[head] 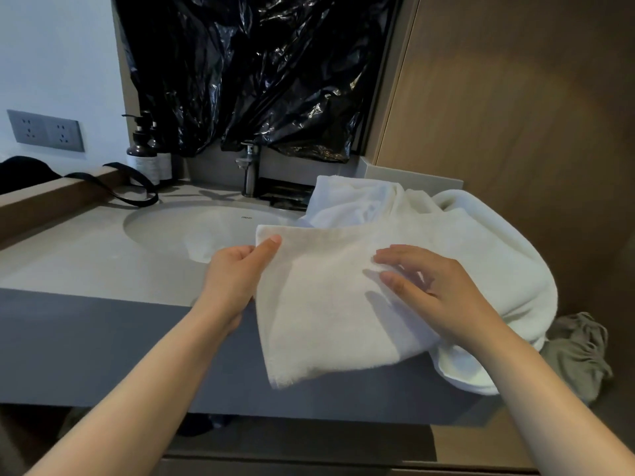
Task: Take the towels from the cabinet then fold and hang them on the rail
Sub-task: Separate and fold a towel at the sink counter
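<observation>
Folding step is in hand: the towels are out of the cabinet & on the table (86,262), none hung yet, and no rail shows in the view. The small towel (326,304) lies on the table's right part, just right of the sink (192,228), w/ its near end hanging over the front edge. It sits partly on top of the other towels (481,242), a loose white heap behind & to the right that also droops off the edge. The left hand (237,280) pinches the small towel's left edge near the far corner, thumb on top, fingers tucked under. The right hand (436,290) grasps nothing: fingers fairly straight & spread, resting on the cloth approx mid-towel, prob. pinning it flat. A fold looks to be getting set up or smoothed; can't tell how many layers it has already. Next move likely calls for the left hand to carry its edge across to the right while the right hand pins the middle, edges lined up, w/o dragging the overhanging end off the table. The heap then needs the same before hanging. The tap (250,170) stands behind the sink, well apart from the work.
</observation>
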{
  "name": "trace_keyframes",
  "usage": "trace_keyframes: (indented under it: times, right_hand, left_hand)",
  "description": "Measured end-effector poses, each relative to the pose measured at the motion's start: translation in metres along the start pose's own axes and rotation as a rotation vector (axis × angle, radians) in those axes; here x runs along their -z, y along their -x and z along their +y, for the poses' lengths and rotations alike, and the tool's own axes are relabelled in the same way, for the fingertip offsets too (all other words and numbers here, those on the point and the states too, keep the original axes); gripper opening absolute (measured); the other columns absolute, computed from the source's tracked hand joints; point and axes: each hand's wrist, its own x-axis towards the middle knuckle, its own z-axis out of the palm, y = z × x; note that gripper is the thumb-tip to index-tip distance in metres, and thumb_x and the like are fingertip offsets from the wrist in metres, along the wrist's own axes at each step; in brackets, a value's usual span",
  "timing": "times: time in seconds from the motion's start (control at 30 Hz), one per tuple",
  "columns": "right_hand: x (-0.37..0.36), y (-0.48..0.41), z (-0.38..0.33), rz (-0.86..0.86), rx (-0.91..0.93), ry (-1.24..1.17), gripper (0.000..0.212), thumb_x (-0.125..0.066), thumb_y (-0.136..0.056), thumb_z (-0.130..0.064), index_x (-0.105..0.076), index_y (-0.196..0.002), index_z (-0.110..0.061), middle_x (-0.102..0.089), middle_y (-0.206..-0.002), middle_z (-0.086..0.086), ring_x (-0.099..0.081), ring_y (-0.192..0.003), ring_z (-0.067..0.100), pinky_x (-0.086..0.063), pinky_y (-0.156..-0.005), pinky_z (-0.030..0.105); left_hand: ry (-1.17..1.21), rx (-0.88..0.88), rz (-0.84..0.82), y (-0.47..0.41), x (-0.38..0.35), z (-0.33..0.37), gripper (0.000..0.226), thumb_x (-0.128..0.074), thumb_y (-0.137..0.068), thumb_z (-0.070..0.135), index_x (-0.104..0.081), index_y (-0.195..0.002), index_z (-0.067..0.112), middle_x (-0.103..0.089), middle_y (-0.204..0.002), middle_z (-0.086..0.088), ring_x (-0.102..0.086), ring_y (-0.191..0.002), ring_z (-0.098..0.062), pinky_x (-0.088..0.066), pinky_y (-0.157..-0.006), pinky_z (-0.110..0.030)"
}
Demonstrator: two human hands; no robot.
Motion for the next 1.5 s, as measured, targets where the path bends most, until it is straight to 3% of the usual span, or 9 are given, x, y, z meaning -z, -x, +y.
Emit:
trace_keyframes:
  times: [0.33,0.5,0.77,0.87,0.93,1.1,1.27,1.4,1.5]
  right_hand:
    - [0.021,-0.049,0.034,-0.062,-0.028,0.109,0.033,-0.050,-0.099,-0.044,-0.055,-0.131,-0.039,-0.047,-0.134,-0.026,-0.037,-0.120,-0.011,-0.024,-0.097,0.006]
    - [0.003,-0.076,0.012,-0.178,-0.013,0.165,0.036,-0.045,-0.100,-0.046,-0.057,-0.132,-0.032,-0.053,-0.139,-0.012,-0.040,-0.135,0.011,-0.013,-0.120,0.047]
    - [-0.034,-0.081,-0.034,-0.240,0.131,0.034,0.029,-0.046,-0.099,-0.046,-0.069,-0.097,-0.027,-0.065,-0.099,-0.010,-0.055,-0.100,0.009,-0.013,-0.117,0.051]
    - [-0.041,-0.081,-0.049,-0.276,0.155,-0.068,0.044,-0.050,-0.098,-0.045,-0.064,-0.086,-0.005,-0.064,-0.084,0.008,-0.058,-0.081,0.016,-0.041,-0.091,0.040]
    - [-0.037,-0.081,-0.060,-0.275,0.150,-0.150,0.047,-0.054,-0.098,-0.040,-0.056,-0.081,0.003,-0.055,-0.078,0.020,-0.048,-0.067,0.014,-0.039,-0.065,0.034]
    - [-0.011,-0.079,-0.067,-0.400,0.109,-0.422,0.039,-0.059,-0.093,-0.036,-0.053,-0.066,-0.009,-0.043,-0.062,-0.007,-0.039,-0.058,0.006,-0.031,-0.052,0.017]
    - [-0.029,-0.086,-0.071,-0.182,0.236,-0.019,0.040,-0.059,-0.096,-0.033,-0.055,-0.076,0.001,-0.057,-0.075,0.008,-0.052,-0.073,0.022,-0.045,-0.072,0.042]
    - [-0.039,-0.083,-0.067,-0.011,0.316,-0.126,0.036,-0.058,-0.097,-0.033,-0.052,-0.071,-0.008,-0.055,-0.073,0.006,-0.050,-0.073,0.022,-0.043,-0.070,0.041]
    - [-0.044,-0.081,-0.066,0.018,0.340,-0.121,0.037,-0.056,-0.096,-0.034,-0.053,-0.073,-0.005,-0.055,-0.072,0.007,-0.050,-0.072,0.023,-0.043,-0.069,0.042]
  left_hand:
    - [0.047,0.057,-0.003,0.005,0.011,-0.002,0.030,-0.057,-0.094,0.036,-0.061,-0.088,0.007,-0.066,-0.086,-0.015,-0.058,-0.078,-0.028,-0.046,-0.076,-0.042]
    - [0.113,0.077,-0.076,0.018,0.013,-0.003,0.032,-0.056,-0.095,0.038,-0.070,-0.107,0.011,-0.075,-0.100,-0.008,-0.070,-0.096,-0.034,-0.056,-0.089,-0.050]
    - [0.365,0.174,-0.103,0.030,0.039,-0.024,0.039,-0.052,-0.096,0.034,-0.065,-0.111,0.000,-0.072,-0.108,-0.016,-0.071,-0.100,-0.027,-0.060,-0.078,-0.039]
    - [0.315,0.020,-0.114,0.032,0.031,-0.019,0.035,-0.047,-0.100,0.030,-0.070,-0.105,0.005,-0.073,-0.108,-0.011,-0.070,-0.100,-0.023,-0.051,-0.086,-0.038]
    - [0.277,-0.059,-0.101,0.033,0.026,-0.015,0.035,-0.045,-0.101,0.029,-0.071,-0.106,0.007,-0.074,-0.108,-0.009,-0.070,-0.102,-0.023,-0.051,-0.087,-0.037]
    - [0.248,-0.181,-0.024,0.026,0.018,0.005,0.039,-0.048,-0.095,0.038,-0.070,-0.105,0.007,-0.074,-0.106,-0.008,-0.069,-0.102,-0.024,-0.052,-0.089,-0.041]
    - [0.226,-0.294,-0.097,0.030,0.009,0.018,0.040,-0.055,-0.080,0.046,-0.077,-0.095,0.017,-0.075,-0.101,-0.009,-0.070,-0.097,-0.026,-0.059,-0.081,-0.036]
    - [0.187,-0.312,-0.036,0.037,0.009,0.016,0.043,-0.064,-0.073,0.047,-0.076,-0.100,0.016,-0.071,-0.101,-0.022,-0.060,-0.104,-0.049,-0.047,-0.094,-0.063]
    - [0.188,-0.295,-0.021,0.037,0.009,0.017,0.044,-0.066,-0.070,0.048,-0.077,-0.097,0.015,-0.073,-0.098,-0.017,-0.063,-0.102,-0.046,-0.047,-0.094,-0.063]
